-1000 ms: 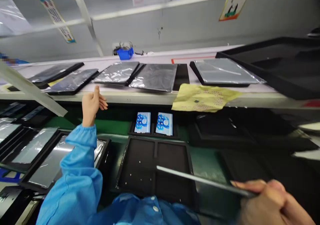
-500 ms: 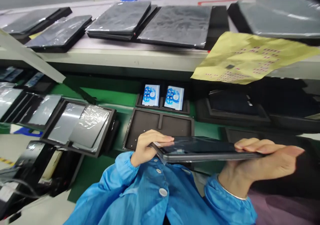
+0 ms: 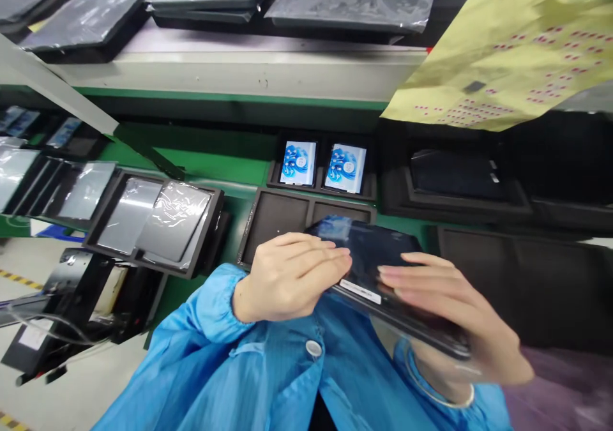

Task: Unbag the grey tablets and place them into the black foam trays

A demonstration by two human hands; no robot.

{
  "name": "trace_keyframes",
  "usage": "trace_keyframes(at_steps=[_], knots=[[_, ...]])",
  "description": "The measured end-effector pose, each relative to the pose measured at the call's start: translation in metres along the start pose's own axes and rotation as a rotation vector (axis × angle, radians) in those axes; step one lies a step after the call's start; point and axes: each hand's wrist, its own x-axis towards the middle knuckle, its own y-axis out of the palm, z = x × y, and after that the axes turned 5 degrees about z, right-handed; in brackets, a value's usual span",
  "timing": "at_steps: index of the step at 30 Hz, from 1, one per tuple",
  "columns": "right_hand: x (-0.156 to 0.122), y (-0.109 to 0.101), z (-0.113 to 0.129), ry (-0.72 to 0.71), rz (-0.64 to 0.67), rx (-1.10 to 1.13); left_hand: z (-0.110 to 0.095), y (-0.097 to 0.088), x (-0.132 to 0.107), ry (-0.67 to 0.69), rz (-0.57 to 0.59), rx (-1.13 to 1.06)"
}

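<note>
A tablet (image 3: 364, 242) with a dark, glossy face is held tilted in front of my chest, and a white label strip shows along its near edge. My left hand (image 3: 292, 274) grips its left side, fingers lying over the face and thumb hidden. At the right end my right hand (image 3: 460, 316) is closed round it, slightly blurred, with fingers across the dark face. Just beyond the tablet lies a black two-compartment tray (image 3: 280, 217), partly covered by it and my left hand.
Two lit tablets (image 3: 297, 163) sit in a tray behind. Left, a tray (image 3: 218, 223) holds film-wrapped grey panels. A dark tray (image 3: 479, 258) lies right. Above runs a shelf edge (image 3: 258, 76) with wrapped panels, and a yellow sheet (image 3: 498, 60) hangs from it. A slanted post (image 3: 90, 108) stands left.
The tablet has tipped from nearly edge-on so its dark face shows, and its right end has swung lower and nearer. My left fingers reach further over it; my head view has tilted down.
</note>
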Motion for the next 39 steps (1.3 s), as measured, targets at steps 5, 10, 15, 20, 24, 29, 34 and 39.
trace_keyframes(at_steps=[5, 10, 15, 20, 24, 29, 34, 39], knots=[[0.003, 0.015, -0.013, 0.088, -0.418, 0.322, 0.01, -0.013, -0.008, -0.1, -0.052, -0.156], [-0.001, 0.016, -0.017, 0.112, -0.434, 0.45, 0.026, 0.019, -0.039, -0.188, -0.101, -0.61], [-0.012, 0.018, -0.023, 0.121, -0.4, 0.372, 0.02, 0.041, -0.051, -0.288, -0.183, -0.668], [-0.017, 0.019, -0.023, 0.092, -0.377, 0.401, 0.017, 0.041, -0.054, -0.272, -0.229, -0.647], [-0.023, 0.016, -0.026, 0.206, -0.447, 0.496, 0.021, 0.052, -0.077, -0.505, -0.176, -0.609], [-0.038, 0.017, -0.047, 0.338, -0.59, 0.836, 0.023, 0.047, -0.09, -0.614, -0.321, -0.699], [-0.055, 0.033, -0.067, 0.535, -0.456, 0.868, 0.014, 0.006, -0.065, -0.446, -0.282, -0.467], [-0.068, 0.043, -0.078, 0.486, -0.433, 0.787, 0.005, -0.011, -0.057, -0.254, -0.191, -0.375]])
